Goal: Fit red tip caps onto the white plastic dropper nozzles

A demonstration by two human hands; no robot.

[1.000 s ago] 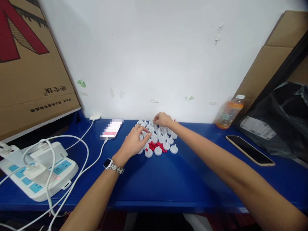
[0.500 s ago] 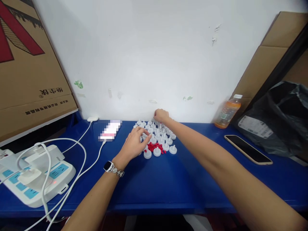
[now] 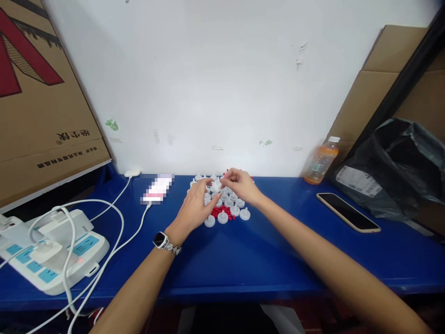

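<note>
Small white plastic caps [image 3: 223,217], each a round disc with a thin spout on top, stand in a cluster on the blue table. Tiny red pieces [image 3: 229,213] lie in a pile among the front caps, and more red shows behind my right hand. My left hand [image 3: 194,206], with a watch on the wrist, rests at the cluster's left side, thumb and fingers apart around some caps. My right hand [image 3: 241,185] is over the back of the cluster, thumb and fingertips pinched beside a white cap [image 3: 216,185]. What sits in the pinch is too small to make out.
On the left are a white power strip [image 3: 92,269] with looping cables, a charging phone [image 3: 158,189] and a cardboard box [image 3: 41,111]. To the right stand an orange drink bottle [image 3: 321,162], a phone [image 3: 347,212] and a black plastic bag [image 3: 392,162]. A white wall backs the table.
My right hand has come back from the wall side toward my left hand, its fingertips now pinched over the caps. My left hand has stayed nearly in place. The view has shifted slightly.
</note>
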